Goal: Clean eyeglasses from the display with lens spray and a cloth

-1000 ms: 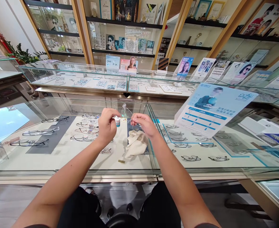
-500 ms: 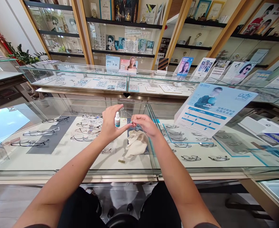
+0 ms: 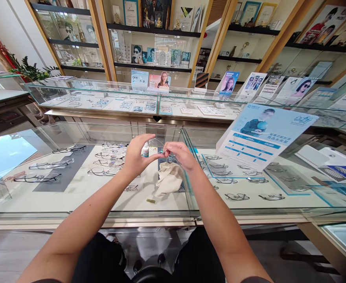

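My right hand (image 3: 179,154) is closed in a pinch on a pair of thin wire-framed eyeglasses (image 3: 160,140). My left hand (image 3: 138,154) curves in a wide C around the near part of the frame, index finger above and thumb reaching to the right fingertips. Much of the eyeglasses is too fine or too covered to make out. Just behind the left hand stands a small white bottle (image 3: 145,151) with a teal label, its top partly covered by fingers. A crumpled cream cloth (image 3: 170,179) lies on the glass counter below the right hand.
A small gold-green piece (image 3: 150,201) lies in front of the cloth. Rows of eyeglasses (image 3: 105,171) show under the glass countertop (image 3: 87,206). At the right stands a tilted blue-and-white sign (image 3: 264,135), with white boxes (image 3: 326,155) beyond. Another display case (image 3: 102,112) runs across the back.
My left index finger has lowered slightly and shifted right, now covering part of the bottle's top. The right hand stays almost in place on the eyeglasses, turning a little.
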`<state>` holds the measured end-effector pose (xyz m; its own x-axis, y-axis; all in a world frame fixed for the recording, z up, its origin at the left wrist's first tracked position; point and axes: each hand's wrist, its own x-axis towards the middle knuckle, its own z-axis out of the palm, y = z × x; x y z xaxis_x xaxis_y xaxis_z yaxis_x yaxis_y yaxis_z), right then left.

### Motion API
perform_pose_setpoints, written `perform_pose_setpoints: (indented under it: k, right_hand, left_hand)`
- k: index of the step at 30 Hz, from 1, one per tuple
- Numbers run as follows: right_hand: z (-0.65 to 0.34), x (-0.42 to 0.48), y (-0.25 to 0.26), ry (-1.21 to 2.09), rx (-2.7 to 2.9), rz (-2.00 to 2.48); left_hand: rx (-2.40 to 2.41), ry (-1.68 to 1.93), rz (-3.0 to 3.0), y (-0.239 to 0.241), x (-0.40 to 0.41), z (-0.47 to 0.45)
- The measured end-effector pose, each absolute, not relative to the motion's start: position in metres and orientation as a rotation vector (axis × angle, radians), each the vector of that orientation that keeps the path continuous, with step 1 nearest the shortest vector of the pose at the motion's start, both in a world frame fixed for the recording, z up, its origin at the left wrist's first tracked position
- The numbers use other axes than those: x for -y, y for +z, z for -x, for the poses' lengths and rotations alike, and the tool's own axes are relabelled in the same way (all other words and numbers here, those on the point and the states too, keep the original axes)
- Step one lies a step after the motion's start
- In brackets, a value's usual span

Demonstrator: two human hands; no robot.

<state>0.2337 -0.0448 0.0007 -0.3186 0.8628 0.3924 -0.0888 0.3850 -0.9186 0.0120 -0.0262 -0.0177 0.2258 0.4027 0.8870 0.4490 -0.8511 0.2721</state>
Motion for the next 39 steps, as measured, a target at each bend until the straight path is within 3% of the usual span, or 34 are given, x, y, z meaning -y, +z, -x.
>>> perform_pose_setpoints:
  k: [5,11,20,31,39]
  right_hand:
    - [-0.234,0.046,-0.004,0.477,1.386,0.832]
    - [-0.225,0.055,-0.012,0.102,1.471,0.824]
    - [-0.209,0.069,0.009,0.082,1.446,0.856]
    - [-0.221,0.082,0.129,-0.1,1.549,0.681]
    - [-0.227,0.091,0.137,-0.122,1.644,0.693]
  left_hand:
    - [0.901,-1.898,2.238,-0.014,0.028,-0.012]
    - [1.011,-2.101,1.981,-0.005,0.026,-0.007]
    - [0.95,-2.293,1.856,0.016,0.025,-0.008]
    - [0.763,-2.081,1.865,0.134,0.049,0.003]
    - [0.706,-2.091,1.779,0.135,0.061,0.0]
